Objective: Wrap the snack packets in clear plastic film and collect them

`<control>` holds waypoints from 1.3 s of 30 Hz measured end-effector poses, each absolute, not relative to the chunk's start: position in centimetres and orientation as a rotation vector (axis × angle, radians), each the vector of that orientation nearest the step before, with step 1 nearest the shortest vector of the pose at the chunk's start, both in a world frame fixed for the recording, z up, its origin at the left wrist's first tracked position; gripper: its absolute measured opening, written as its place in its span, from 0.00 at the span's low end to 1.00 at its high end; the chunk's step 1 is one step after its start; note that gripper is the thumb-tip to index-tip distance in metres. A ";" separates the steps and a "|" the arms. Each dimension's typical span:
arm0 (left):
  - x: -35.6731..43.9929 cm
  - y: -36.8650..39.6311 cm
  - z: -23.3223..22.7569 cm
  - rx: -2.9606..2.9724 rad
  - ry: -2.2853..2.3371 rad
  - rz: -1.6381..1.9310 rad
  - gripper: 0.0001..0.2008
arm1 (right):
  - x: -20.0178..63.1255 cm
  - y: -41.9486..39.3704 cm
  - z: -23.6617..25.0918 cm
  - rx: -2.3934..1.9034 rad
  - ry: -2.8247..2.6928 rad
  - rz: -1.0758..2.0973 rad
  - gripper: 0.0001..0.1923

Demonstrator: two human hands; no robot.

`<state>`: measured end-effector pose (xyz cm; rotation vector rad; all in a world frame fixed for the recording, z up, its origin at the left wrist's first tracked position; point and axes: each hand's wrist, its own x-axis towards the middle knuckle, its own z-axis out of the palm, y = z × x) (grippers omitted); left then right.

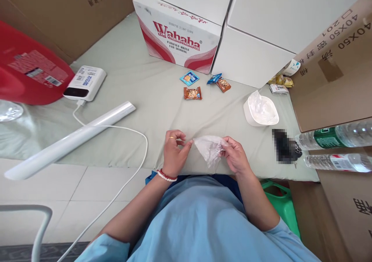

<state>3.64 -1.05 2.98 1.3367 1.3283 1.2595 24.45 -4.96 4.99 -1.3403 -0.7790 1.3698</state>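
Note:
A crumpled, thin clear plastic bag (209, 147) is stretched between my hands just above the cloth-covered surface's near edge. My right hand (236, 155) pinches its right side between thumb and fingers. At the bag's upper left corner is the thumb tip of my left hand (176, 151), whose fingers are curled; the corner appears held there. Beyond my hands lie a blue snack packet (189, 78), a brown snack packet (192, 93), another blue packet (214, 79) and another brown one (223, 85). To the right stands a white plastic tub (255, 116) with clear plastic film inside.
A white tube-shaped bar (72, 140) and a white cable (142, 132) lie left, near a white power device (85, 83) and a red jug (31, 66). A Wahaha carton (180, 41) stands at the back. Water bottles (337, 136) and a blurred dark item (283, 146) lie right.

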 end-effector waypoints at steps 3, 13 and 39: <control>3.7 -1.9 3.5 1.503 1.269 1.126 0.12 | 24.3 -5.1 5.2 -1.318 -0.714 1.376 0.21; 6.6 -1.7 3.1 1.795 1.073 0.902 0.21 | 23.4 -6.1 5.8 -1.312 -0.983 1.438 0.26; 6.1 -1.3 3.4 1.016 0.883 0.863 0.20 | 26.9 -6.7 5.9 -1.404 -0.782 1.353 0.19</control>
